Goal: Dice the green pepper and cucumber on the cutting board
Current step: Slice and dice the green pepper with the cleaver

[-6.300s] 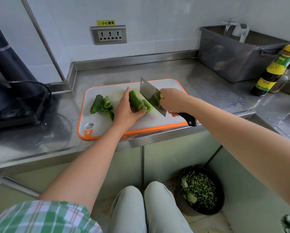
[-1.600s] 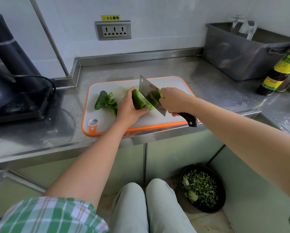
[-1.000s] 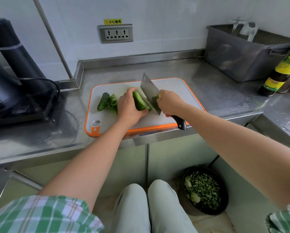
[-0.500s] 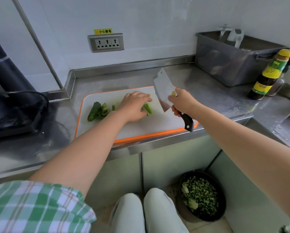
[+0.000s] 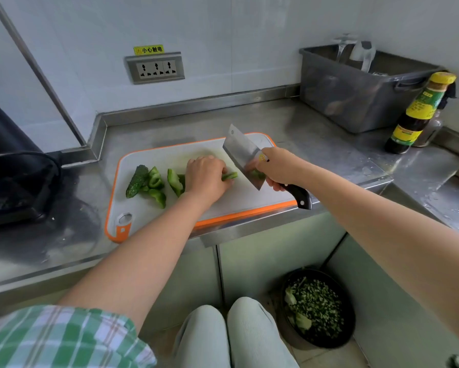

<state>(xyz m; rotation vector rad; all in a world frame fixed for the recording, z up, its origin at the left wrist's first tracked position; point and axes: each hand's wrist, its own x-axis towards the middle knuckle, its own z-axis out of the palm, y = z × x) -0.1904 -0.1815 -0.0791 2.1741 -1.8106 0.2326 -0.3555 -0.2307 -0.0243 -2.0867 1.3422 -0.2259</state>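
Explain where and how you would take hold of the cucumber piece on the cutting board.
Grip the cucumber piece across its narrow middle, coming from above and the left: it lies flat and slanted, its left flank bare, while pepper pieces crowd its right.

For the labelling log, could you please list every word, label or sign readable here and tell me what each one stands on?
"小心触电": yellow sign on the wall above the socket strip.
Label on the bottle: yellow and green, print too blurred to read.
Small yellow sticker on the cleaver blade: too small to read.
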